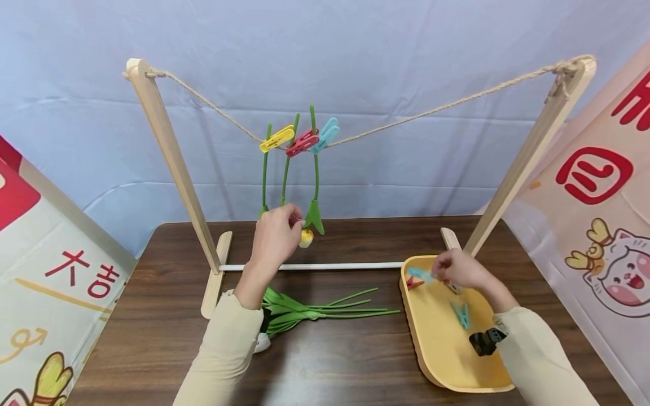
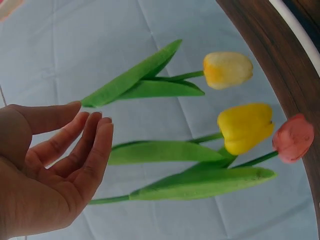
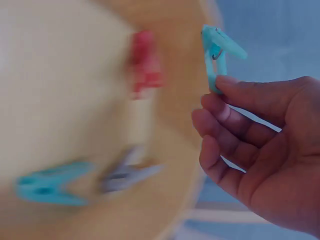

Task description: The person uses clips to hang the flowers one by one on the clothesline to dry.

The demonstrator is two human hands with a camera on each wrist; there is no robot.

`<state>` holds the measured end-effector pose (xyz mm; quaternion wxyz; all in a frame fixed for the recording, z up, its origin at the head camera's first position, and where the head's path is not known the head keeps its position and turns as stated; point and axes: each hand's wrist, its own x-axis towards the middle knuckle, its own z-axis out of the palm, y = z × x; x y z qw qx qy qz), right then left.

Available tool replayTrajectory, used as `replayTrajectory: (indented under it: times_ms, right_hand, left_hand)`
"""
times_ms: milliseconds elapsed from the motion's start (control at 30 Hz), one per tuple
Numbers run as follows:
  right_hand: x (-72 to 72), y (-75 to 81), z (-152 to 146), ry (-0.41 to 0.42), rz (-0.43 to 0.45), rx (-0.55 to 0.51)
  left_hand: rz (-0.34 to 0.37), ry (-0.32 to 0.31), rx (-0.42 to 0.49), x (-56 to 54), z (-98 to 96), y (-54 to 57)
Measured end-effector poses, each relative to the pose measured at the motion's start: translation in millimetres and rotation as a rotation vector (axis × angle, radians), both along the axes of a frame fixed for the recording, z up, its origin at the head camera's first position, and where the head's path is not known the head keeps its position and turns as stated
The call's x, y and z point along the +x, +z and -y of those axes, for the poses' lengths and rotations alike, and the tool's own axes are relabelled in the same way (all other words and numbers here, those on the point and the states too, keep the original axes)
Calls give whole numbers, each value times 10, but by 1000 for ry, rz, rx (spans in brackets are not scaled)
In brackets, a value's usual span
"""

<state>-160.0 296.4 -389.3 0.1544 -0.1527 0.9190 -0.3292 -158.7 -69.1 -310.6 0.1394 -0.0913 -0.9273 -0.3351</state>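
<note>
My left hand point(image 1: 278, 232) is beside the hanging tulips, its fingers loosely bent with nothing between them. Just beyond its fingertips in the left wrist view are a cream tulip point(image 2: 228, 70), a yellow tulip point(image 2: 246, 128) and a pink tulip point(image 2: 293, 138). Their green stems hang upside down from a rope, clipped by a yellow clothespin point(image 1: 276, 138), a red clothespin point(image 1: 302, 142) and a light blue clothespin point(image 1: 325, 136). Over the far end of the yellow basket point(image 1: 424, 352), my right hand point(image 1: 459, 268) pinches a turquoise clothespin point(image 3: 214, 57) between thumb and fingers.
A red clothespin point(image 3: 145, 62), a grey clothespin point(image 3: 125, 172) and another turquoise clothespin point(image 3: 47, 185) lie in the basket. Several more green stems point(image 1: 325, 311) lie on the table, partly behind my left sleeve. Wooden posts point(image 1: 167, 152) and a white crossbar point(image 1: 345, 265) frame the rope point(image 1: 442, 109).
</note>
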Motion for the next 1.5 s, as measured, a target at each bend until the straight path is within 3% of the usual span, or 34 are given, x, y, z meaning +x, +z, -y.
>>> replayTrajectory:
  times_ms: [100, 233, 367, 500, 633, 900, 1067, 1333, 1500]
  right_hand:
    - [-33, 284, 132, -3, -84, 27]
    - [-23, 560, 393, 47, -200, 45]
    - [17, 715, 672, 154, -286, 31]
    - [42, 792, 908, 263, -336, -6]
    - [51, 810, 1062, 312, -339, -53]
    - [78, 760, 1130, 237, -279, -246]
    - [103, 725, 1141, 226, -313, -297]
    - [131, 677, 1148, 227, -360, -375]
    - [140, 646, 1104, 168, -378, -400]
  left_hand:
    - [18, -65, -15, 35, -57, -22]
    - [76, -249, -99, 100, -196, -34]
    - [132, -437, -212, 180, -367, -41]
    - [153, -524, -280, 241, -487, -60]
    - [146, -525, -283, 260, -512, -80]
    - [81, -441, -151, 250, -396, -96]
    - [62, -411, -115, 263, -358, -87]
    - [69, -404, -85, 288, -392, -109]
    - [119, -389, -55, 281, -419, -216]
